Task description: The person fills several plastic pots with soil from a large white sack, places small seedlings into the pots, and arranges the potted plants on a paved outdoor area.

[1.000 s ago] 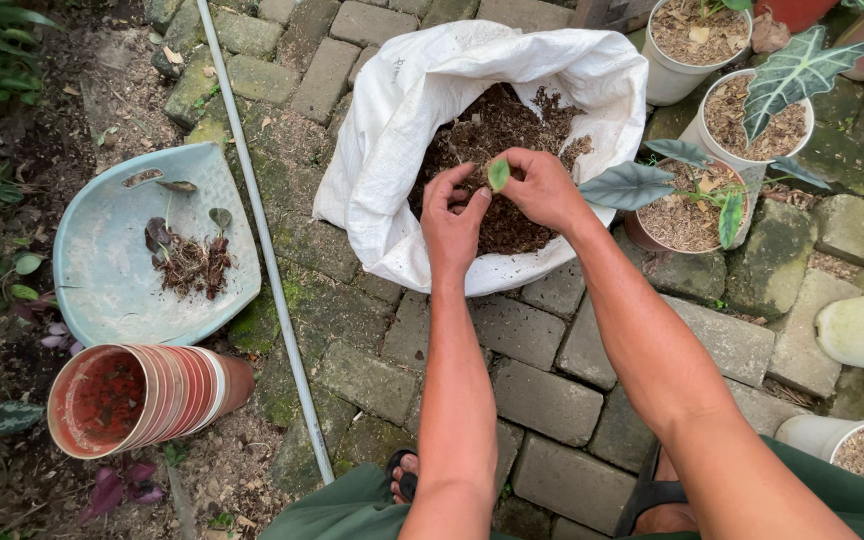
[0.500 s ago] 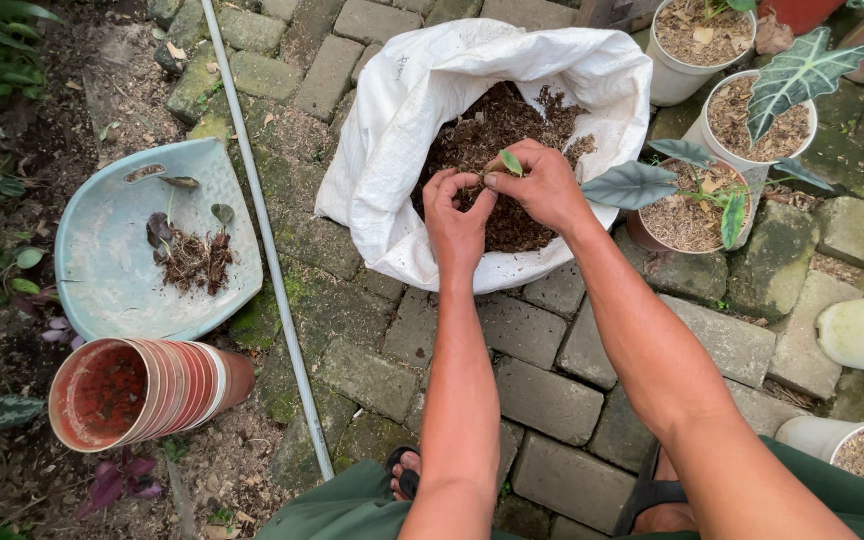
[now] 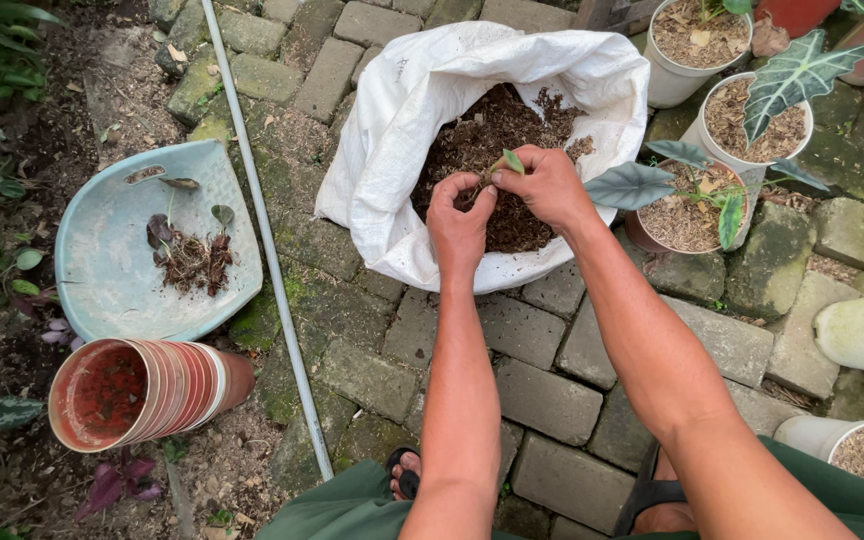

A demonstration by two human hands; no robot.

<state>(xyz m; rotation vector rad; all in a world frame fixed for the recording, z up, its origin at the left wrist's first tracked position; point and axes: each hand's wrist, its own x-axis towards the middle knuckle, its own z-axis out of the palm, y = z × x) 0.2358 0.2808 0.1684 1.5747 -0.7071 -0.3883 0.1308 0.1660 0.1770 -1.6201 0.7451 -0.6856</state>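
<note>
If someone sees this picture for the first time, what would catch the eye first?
Probably the white sack of dark soil at top centre, where the left hand and right hand hold a small green seedling over it. Next, the pale blue tray on the left, with the stack of terracotta pots lying on its side below it.

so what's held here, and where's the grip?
A small seedling, held over the soil sack. Right hand pinches its stem just under the leaf; left hand fingers are at its root end.
</note>
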